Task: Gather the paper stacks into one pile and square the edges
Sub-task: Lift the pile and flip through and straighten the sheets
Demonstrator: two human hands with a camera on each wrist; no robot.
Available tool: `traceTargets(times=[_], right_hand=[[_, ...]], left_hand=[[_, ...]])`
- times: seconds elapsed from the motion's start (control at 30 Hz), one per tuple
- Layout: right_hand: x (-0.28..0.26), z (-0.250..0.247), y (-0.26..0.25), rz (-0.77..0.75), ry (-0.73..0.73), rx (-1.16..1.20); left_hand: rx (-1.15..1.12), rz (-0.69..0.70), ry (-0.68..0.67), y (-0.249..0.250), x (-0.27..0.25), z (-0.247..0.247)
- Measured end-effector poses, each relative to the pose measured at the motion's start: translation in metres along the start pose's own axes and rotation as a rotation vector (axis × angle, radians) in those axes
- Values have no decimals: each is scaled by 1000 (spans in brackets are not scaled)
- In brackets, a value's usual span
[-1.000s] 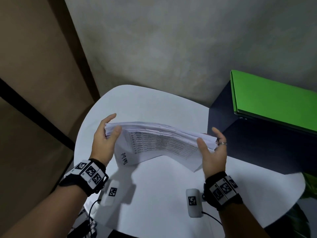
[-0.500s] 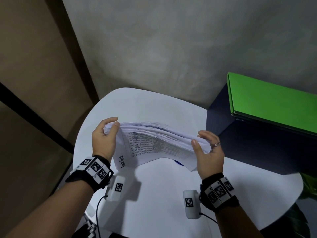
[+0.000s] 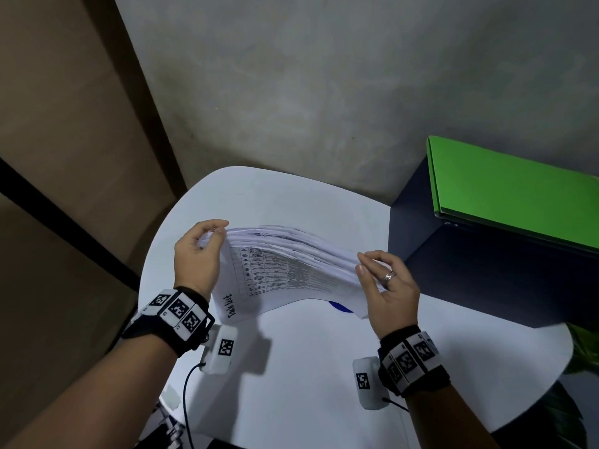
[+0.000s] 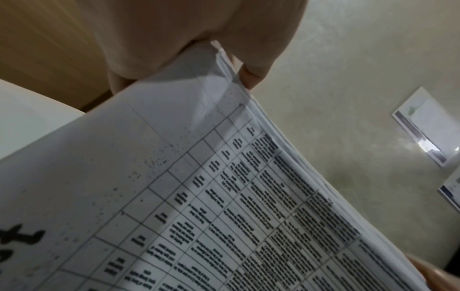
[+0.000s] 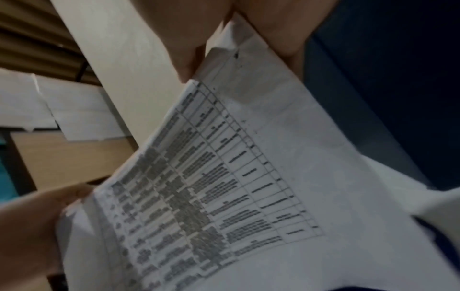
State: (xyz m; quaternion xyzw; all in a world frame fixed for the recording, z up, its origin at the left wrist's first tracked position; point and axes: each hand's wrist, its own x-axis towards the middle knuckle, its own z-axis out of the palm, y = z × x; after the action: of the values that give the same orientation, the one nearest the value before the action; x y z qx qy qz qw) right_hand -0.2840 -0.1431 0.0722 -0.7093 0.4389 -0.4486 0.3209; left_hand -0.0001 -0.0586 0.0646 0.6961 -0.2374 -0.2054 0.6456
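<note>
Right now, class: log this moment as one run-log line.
left hand: grips stack end | right hand: grips other end | white printed paper stack: held above round white table, sagging, edges uneven

Dim, even room light. In the head view, soft shadows fall on the white table [image 3: 291, 384] toward 6 o'clock, and straight edges bow near the borders. Both wrist views are blurred and grainy.
</note>
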Motion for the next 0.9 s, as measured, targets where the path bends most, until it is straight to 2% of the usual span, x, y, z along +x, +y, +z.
traceTargets(times=[0.1,0.23,0.4,0.47,0.6,0.67,0.73,0.9], right_hand=[[-4,0,4,20,-64,-35],[-7,-1,0,-68,-175,-148],[-2,-4,-1,-98,-352,-347],[2,-4,1,-73,-304,-397],[12,-8,2,4,-147,-293],[16,-12,4,55,-79,-195],[16,-15,8,180,-34,-48],[16,-15,15,326,35,119]], left_hand=[[-21,3,-17,2,-1,-1],[-30,22,-40,2,-2,-1],[-14,34,-57,6,-4,-1],[10,17,-120,9,-5,-5],[103,34,-286,6,-2,-20],[86,13,-308,5,0,-25],[73,-12,-334,2,2,-28],[227,13,-395,-4,-3,-30]])
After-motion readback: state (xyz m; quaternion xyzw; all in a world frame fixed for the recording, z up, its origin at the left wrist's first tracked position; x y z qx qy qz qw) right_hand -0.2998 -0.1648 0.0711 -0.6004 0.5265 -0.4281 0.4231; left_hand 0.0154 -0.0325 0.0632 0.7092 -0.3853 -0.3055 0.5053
